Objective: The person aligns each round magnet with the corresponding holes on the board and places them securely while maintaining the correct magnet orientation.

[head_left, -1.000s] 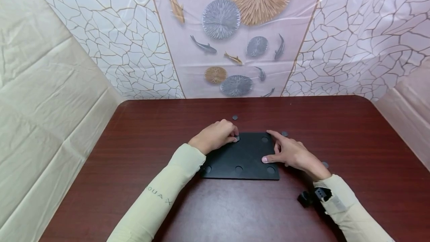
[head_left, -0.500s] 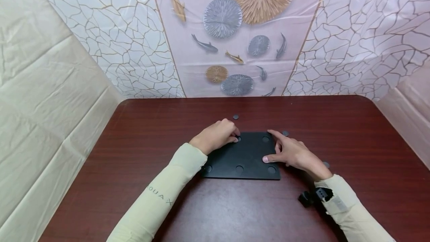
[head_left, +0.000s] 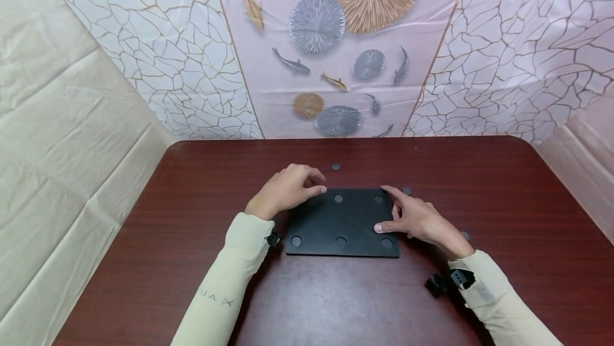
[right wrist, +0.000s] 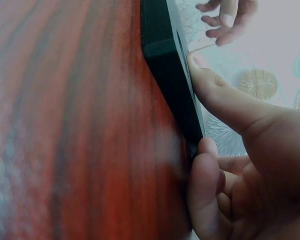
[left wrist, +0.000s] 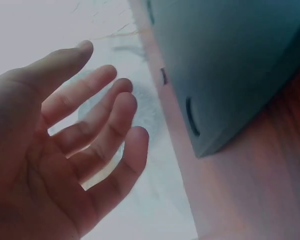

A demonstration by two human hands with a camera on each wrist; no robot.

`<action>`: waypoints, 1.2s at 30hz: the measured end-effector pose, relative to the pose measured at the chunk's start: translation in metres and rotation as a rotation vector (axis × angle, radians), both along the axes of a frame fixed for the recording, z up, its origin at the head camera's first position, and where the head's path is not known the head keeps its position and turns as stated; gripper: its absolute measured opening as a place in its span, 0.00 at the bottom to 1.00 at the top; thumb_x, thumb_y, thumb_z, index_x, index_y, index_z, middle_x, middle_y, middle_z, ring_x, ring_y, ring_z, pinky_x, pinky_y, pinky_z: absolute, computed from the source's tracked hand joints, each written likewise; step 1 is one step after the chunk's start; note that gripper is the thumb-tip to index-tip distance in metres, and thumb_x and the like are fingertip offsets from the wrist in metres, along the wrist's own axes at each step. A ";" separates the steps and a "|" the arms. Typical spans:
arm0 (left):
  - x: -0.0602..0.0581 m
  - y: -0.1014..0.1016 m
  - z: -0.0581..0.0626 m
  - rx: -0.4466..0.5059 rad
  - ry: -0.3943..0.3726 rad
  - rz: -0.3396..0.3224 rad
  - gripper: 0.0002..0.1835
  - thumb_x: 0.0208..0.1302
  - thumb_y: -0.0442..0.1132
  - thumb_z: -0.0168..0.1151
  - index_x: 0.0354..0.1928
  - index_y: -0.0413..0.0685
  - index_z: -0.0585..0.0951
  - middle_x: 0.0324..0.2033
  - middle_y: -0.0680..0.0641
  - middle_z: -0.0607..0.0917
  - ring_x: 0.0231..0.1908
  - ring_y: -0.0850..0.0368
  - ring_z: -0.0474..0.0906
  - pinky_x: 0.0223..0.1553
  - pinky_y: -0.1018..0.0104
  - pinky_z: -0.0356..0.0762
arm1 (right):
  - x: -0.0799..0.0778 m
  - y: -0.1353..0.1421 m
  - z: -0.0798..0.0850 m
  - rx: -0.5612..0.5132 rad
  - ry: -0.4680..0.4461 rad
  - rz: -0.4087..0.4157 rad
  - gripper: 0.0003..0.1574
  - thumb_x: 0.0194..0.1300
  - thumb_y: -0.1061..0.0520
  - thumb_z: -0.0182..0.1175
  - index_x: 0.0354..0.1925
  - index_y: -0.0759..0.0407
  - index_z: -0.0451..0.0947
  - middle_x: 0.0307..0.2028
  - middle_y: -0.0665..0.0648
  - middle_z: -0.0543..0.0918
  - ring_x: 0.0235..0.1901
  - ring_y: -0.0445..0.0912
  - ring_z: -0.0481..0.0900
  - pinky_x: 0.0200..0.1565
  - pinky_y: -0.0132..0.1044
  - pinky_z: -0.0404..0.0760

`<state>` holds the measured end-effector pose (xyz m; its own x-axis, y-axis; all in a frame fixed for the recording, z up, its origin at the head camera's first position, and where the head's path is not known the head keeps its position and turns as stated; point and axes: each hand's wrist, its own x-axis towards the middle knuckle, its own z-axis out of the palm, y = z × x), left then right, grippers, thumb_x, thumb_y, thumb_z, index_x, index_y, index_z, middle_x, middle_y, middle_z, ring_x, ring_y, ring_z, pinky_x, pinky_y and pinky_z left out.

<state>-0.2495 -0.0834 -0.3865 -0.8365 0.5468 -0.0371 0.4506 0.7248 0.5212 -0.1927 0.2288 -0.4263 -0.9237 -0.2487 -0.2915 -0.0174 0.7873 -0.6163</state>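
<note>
Your left hand [head_left: 288,188] was loosely open with nothing in it, fingers a bit curved, right by the far left corner of the black plate [head_left: 316,223]. Your right hand [head_left: 417,218] gripped the plate's right side, thumb on top. Plate lay flat, well in from the worktop's [head_left: 201,202] far corners, with one grey disc [head_left: 336,167] closer to the far edge.
</note>
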 end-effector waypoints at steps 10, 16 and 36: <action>0.008 -0.028 -0.014 0.139 -0.009 0.123 0.14 0.75 0.45 0.67 0.57 0.51 0.87 0.44 0.55 0.88 0.39 0.61 0.84 0.40 0.63 0.83 | 0.000 -0.001 0.001 -0.013 0.000 0.010 0.67 0.60 0.36 0.77 0.82 0.56 0.52 0.27 0.51 0.78 0.19 0.47 0.76 0.27 0.42 0.75; 0.008 -0.027 -0.019 0.163 0.001 0.106 0.12 0.75 0.44 0.67 0.56 0.52 0.88 0.44 0.54 0.87 0.36 0.61 0.83 0.39 0.63 0.83 | 0.001 0.001 0.001 -0.009 0.010 0.004 0.66 0.60 0.36 0.77 0.82 0.56 0.53 0.27 0.51 0.77 0.19 0.47 0.76 0.27 0.42 0.75; 0.004 -0.046 -0.034 0.199 -0.266 0.306 0.09 0.80 0.42 0.60 0.53 0.49 0.86 0.23 0.47 0.85 0.24 0.53 0.81 0.29 0.64 0.76 | 0.003 0.001 -0.001 -0.023 0.014 0.008 0.67 0.60 0.37 0.77 0.82 0.56 0.52 0.27 0.51 0.77 0.20 0.47 0.75 0.27 0.41 0.74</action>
<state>-0.2458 -0.1289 -0.4200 -0.9363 0.2941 -0.1919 0.0626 0.6775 0.7329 -0.1899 0.2302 -0.4270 -0.9256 -0.2627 -0.2726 -0.0325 0.7725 -0.6342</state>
